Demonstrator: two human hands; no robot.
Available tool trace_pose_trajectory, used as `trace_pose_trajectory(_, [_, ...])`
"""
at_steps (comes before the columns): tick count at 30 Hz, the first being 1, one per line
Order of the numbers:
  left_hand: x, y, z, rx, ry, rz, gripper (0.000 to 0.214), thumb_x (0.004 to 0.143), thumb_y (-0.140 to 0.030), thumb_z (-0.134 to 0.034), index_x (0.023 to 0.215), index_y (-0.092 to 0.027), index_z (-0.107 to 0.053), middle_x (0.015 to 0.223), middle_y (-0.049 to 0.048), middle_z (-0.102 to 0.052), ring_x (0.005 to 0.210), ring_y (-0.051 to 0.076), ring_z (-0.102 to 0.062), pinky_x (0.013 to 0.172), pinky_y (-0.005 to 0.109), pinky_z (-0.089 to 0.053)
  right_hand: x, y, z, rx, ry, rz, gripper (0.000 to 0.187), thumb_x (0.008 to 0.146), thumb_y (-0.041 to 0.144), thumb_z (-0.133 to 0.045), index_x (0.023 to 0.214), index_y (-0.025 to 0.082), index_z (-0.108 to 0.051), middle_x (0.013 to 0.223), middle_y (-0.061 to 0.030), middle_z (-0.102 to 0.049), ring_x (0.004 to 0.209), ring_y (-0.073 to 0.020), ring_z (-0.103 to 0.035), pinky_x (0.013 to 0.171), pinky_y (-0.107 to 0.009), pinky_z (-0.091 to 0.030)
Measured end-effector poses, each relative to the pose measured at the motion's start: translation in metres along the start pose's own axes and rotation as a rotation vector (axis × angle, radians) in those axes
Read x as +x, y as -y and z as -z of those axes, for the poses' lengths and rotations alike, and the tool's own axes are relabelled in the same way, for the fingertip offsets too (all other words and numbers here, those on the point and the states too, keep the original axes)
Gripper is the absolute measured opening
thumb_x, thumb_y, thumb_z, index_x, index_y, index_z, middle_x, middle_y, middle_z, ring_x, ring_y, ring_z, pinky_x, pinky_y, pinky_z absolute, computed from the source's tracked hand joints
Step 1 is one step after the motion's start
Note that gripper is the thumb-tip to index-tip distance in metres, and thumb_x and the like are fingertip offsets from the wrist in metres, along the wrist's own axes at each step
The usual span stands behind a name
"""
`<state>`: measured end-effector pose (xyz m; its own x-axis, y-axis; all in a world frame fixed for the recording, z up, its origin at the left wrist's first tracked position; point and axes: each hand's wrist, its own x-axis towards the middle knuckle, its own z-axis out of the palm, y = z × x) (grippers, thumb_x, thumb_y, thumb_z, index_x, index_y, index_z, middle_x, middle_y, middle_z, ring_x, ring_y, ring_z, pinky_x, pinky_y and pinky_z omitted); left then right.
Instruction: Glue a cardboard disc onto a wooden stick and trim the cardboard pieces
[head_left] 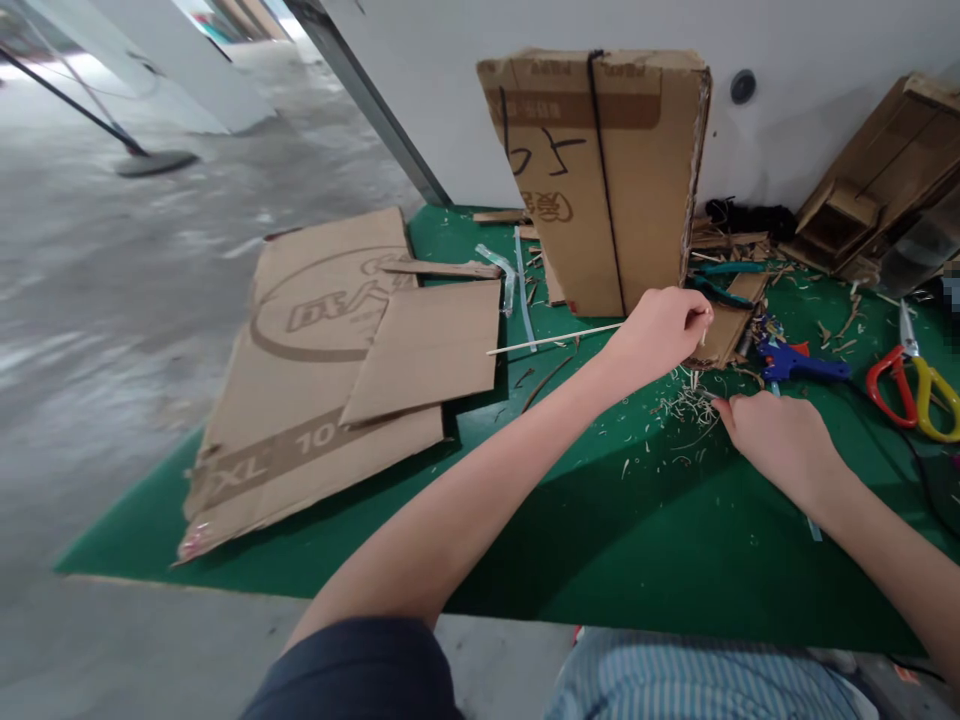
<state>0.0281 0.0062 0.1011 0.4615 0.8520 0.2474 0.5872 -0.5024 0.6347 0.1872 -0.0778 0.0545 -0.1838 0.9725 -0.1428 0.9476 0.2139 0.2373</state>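
Note:
My left hand (660, 330) is closed around a thin wooden stick (551, 340) that pokes out to the left over the green mat (420, 540). My right hand (772, 435) rests on the mat with its fingers pinched together at a small dark thing I cannot make out, right by a heap of pale shavings (686, 405). The two hands sit close together in front of a tall upright cardboard box (607, 180).
Flat cardboard sheets (322, 370) lie on the mat's left half. A blue glue gun (795, 362), red-and-yellow scissors (911, 380), green-handled pliers (724, 282) and cardboard scraps crowd the right. More cardboard (877, 180) leans on the white wall. Grey concrete floor lies left.

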Motion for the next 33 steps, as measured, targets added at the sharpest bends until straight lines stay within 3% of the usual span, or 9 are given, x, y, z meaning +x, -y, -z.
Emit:
trace_pose_trajectory(7, [0.001, 0.0, 0.001, 0.004, 0.006, -0.001, 0.025, 0.085, -0.011, -0.044, 0.074, -0.014, -0.066, 0.074, 0.0046, -0.069, 0.063, 0.012, -0.054, 0.069, 0.028, -0.041, 0.0, -0.008, 0.004, 0.02, 0.095, 0.013, 0.06, 0.1, 0.041, -0.022, 0.079, 0.013, -0.071, 0.074, -0.0155, -0.07, 0.063, -0.0235, -0.068, 0.052, -0.027, -0.041])
trace_pose_trajectory(14, [0.002, 0.003, 0.0, -0.022, 0.013, 0.001, 0.026, 0.085, -0.011, -0.043, 0.073, -0.014, -0.066, 0.075, 0.0052, -0.069, 0.065, 0.013, -0.055, 0.069, 0.029, -0.041, -0.001, -0.015, -0.003, -0.076, -0.064, 0.062, 0.061, 0.1, 0.042, -0.017, 0.086, 0.013, -0.068, 0.067, -0.0132, -0.069, 0.062, -0.0252, -0.069, 0.051, -0.027, -0.034])
trace_pose_trajectory(19, [0.002, 0.003, 0.0, -0.044, 0.026, -0.006, 0.027, 0.086, -0.01, -0.041, 0.075, -0.014, -0.066, 0.078, 0.0056, -0.07, 0.067, 0.013, -0.057, 0.069, 0.028, -0.042, 0.005, -0.017, -0.006, -0.07, -0.102, 0.057, 0.058, 0.1, 0.043, -0.019, 0.085, 0.014, -0.068, 0.067, -0.0131, -0.069, 0.06, -0.0235, -0.068, 0.05, -0.025, -0.03])
trace_pose_trajectory(25, [0.002, 0.002, 0.0, -0.041, 0.037, 0.008, 0.028, 0.085, -0.009, -0.04, 0.079, -0.013, -0.067, 0.08, 0.0063, -0.071, 0.069, 0.014, -0.059, 0.071, 0.029, -0.043, 0.008, -0.017, -0.005, -0.061, -0.064, 0.051, 0.06, 0.1, 0.043, -0.018, 0.087, 0.014, -0.069, 0.071, -0.0139, -0.07, 0.063, -0.023, -0.068, 0.051, -0.025, -0.031])
trace_pose_trajectory(33, [0.001, 0.003, 0.0, -0.049, 0.051, 0.01, 0.029, 0.086, -0.009, -0.039, 0.077, -0.013, -0.066, 0.085, 0.0066, -0.072, 0.072, 0.013, -0.061, 0.072, 0.028, -0.044, 0.012, -0.016, 0.005, -0.014, 0.091, 0.06, 0.059, 0.099, 0.046, -0.022, 0.086, 0.016, -0.071, 0.08, -0.014, -0.071, 0.069, -0.024, -0.069, 0.056, -0.028, -0.041])
